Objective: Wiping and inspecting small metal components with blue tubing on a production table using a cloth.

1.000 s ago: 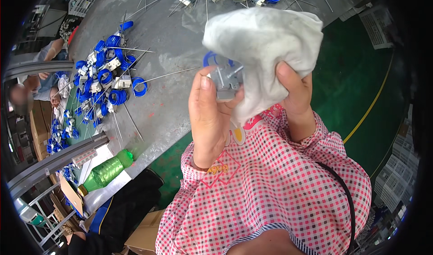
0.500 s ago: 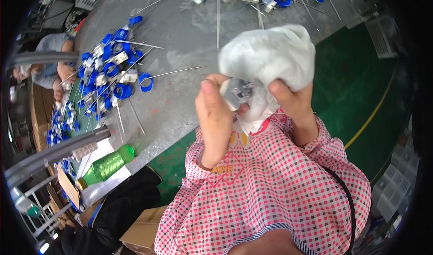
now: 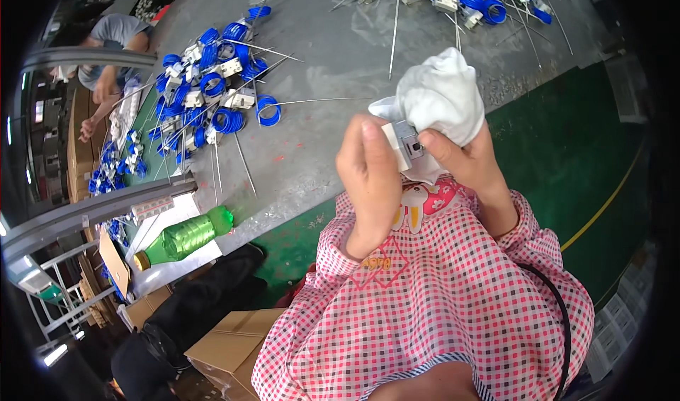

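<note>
Held up before my chest, my left hand (image 3: 370, 181) grips a small white and grey box-shaped device (image 3: 405, 144) by its left side, thumb up along the edge. A dark square opening shows on the device's grey face. In my right hand (image 3: 469, 161) is a bunched white cloth (image 3: 443, 98), which bulges above the fingers. The right thumb rests against or very close to the device's right edge. Part of the cloth also shows behind and below the device. Most fingertips of both hands are hidden behind what they hold.
A pile of blue coiled tubes with white blocks and thin metal rods (image 3: 212, 82) lies on the grey table (image 3: 319, 139); another pile (image 3: 460, 1) is at the far edge. A green bottle (image 3: 188, 236) lies at left, a cardboard box (image 3: 230, 337) below. Another person (image 3: 117, 40) works far left.
The cloth has drawn down and bunched more tightly in my right hand, beside the device. The device's grey face has turned into clearer view. The whole scene has shifted rightward in the picture.
</note>
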### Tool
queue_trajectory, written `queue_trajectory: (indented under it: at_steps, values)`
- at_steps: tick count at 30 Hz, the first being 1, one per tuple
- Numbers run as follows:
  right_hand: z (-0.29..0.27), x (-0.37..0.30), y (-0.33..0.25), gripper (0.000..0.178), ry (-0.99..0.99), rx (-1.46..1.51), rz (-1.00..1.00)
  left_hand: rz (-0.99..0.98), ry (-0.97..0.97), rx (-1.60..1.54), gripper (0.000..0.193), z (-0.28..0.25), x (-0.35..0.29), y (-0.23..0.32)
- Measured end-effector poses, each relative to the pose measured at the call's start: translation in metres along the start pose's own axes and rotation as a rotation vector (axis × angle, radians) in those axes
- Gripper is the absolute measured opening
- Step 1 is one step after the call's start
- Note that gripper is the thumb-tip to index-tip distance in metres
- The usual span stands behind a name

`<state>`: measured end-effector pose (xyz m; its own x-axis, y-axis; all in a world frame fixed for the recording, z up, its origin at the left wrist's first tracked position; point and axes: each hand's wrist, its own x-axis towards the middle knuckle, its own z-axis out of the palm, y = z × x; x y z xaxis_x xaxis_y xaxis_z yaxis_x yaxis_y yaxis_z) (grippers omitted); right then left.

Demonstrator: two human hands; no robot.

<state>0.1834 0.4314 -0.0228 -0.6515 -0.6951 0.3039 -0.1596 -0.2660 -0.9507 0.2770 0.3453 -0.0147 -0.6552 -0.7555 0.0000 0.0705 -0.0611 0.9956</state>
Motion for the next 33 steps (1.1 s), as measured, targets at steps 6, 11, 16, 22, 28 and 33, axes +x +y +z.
queue_trajectory:
  at_steps: [6, 11, 16, 22, 28, 33]
  values:
    - [0.014, -0.001, 0.01, 0.057, 0.073, 0.135, 0.055, 0.049, 0.087, 0.204, 0.047, -0.006, 0.007, -0.009]
    - [0.022, 0.0, 0.013, 0.037, 0.133, -0.12, -0.177, -0.026, 0.074, 0.106, 0.031, -0.006, 0.005, -0.004]
    - [0.026, 0.0, 0.012, 0.037, 0.184, -0.02, -0.123, -0.016, 0.079, 0.095, 0.034, -0.009, 0.004, -0.011]
    - [0.03, 0.006, 0.007, 0.036, 0.306, 0.292, 0.083, 0.006, 0.105, 0.138, 0.037, -0.006, 0.002, -0.004]
    - [0.034, 0.008, 0.005, 0.033, 0.332, 0.408, 0.131, -0.022, 0.141, 0.153, 0.039, -0.012, 0.004, -0.004]
    - [0.036, 0.008, 0.005, 0.032, 0.331, 0.487, 0.204, -0.053, 0.121, 0.109, 0.041, -0.012, 0.003, -0.001]
